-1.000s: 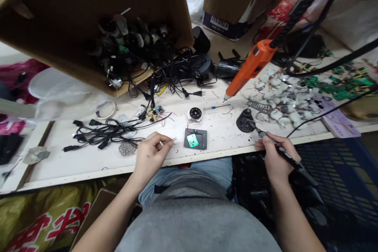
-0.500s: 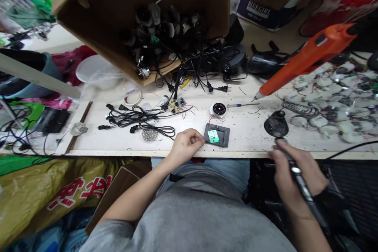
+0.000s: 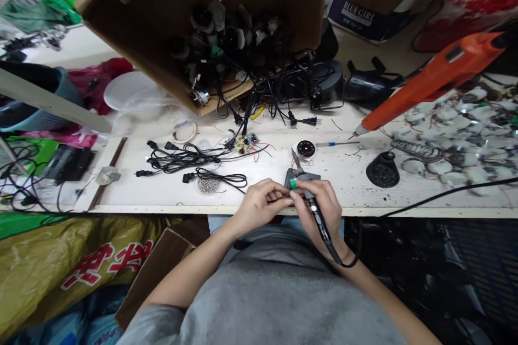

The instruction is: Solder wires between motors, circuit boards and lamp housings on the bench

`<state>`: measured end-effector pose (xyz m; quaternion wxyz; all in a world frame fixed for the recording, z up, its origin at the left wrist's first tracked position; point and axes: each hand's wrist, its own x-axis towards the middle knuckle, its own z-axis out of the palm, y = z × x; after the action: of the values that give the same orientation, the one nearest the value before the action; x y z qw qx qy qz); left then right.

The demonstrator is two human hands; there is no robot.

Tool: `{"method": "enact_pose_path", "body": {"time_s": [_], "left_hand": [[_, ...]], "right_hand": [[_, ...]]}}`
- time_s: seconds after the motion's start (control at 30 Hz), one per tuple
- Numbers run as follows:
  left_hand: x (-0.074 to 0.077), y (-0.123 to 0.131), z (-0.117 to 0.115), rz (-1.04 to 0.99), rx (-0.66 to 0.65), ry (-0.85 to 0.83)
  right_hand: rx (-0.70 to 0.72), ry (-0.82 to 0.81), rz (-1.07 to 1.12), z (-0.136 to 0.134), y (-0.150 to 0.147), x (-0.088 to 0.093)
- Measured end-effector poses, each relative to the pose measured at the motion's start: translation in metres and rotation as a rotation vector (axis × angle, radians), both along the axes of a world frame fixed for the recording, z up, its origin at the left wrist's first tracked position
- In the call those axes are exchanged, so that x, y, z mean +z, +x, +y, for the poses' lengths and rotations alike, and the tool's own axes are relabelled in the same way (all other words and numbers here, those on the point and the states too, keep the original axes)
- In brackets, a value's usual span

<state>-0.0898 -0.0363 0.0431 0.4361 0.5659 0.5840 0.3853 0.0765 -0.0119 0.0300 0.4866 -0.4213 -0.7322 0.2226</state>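
Observation:
My right hand [image 3: 324,207] is closed around a black soldering iron [image 3: 318,215], its metal tip pointing up toward a round white part with a black face [image 3: 306,149]. Close on its left, my left hand [image 3: 263,202] is pinched at the fingertips, on something too small to make out. Both hands meet at the near edge of a dark tray [image 3: 288,178]. A green circuit board [image 3: 294,184] on the tray is mostly hidden by my right hand and the iron. Thin red wires run near the round part.
Black power cords [image 3: 182,159] and a metal wire ball [image 3: 208,182] lie left. An orange electric screwdriver [image 3: 433,81] hangs at right, above a black stand [image 3: 382,170] and many white parts [image 3: 453,118]. A cardboard box [image 3: 133,38] stands behind.
My right hand has brought the iron left from beside the black stand to the tray. My left hand has shifted slightly right, and the board is now mostly covered.

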Motion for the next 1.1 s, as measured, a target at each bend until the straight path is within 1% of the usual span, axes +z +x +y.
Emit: {"method": "enact_pose_path", "body": {"time_s": [0.1, 0.2, 0.37, 0.5, 0.7, 0.8, 0.87, 1.0, 1.1], "left_hand": [[-0.002, 0.0, 0.0, -0.042, 0.02, -0.006], [-0.001, 0.001, 0.0, -0.085, 0.054, -0.049], [0.003, 0.001, 0.002, -0.117, 0.06, -0.113], [0.001, 0.0, 0.004, -0.136, 0.054, -0.13], [-0.001, 0.0, 0.006, -0.11, 0.023, -0.108], [0.001, 0.0, 0.007, -0.131, 0.024, -0.127], [0.004, -0.001, 0.008, -0.182, 0.022, -0.181], [0.007, -0.007, 0.011, -0.347, -0.008, -0.368], [0.008, -0.007, 0.013, -0.374, -0.04, -0.414]], "right_hand": [[0.002, -0.031, 0.023, -0.002, 0.002, -0.001], [0.006, -0.045, 0.038, -0.004, 0.003, -0.003], [-0.005, 0.049, 0.038, -0.003, 0.006, -0.004], [-0.03, 0.036, 0.029, 0.001, 0.013, -0.002], [0.075, -0.056, 0.071, 0.002, 0.013, -0.004], [0.089, -0.05, 0.089, 0.003, 0.01, -0.006], [0.089, -0.043, 0.084, 0.004, 0.008, -0.006], [0.107, -0.018, 0.091, 0.006, 0.007, -0.004], [0.121, 0.017, 0.08, 0.007, 0.007, -0.002]]}}
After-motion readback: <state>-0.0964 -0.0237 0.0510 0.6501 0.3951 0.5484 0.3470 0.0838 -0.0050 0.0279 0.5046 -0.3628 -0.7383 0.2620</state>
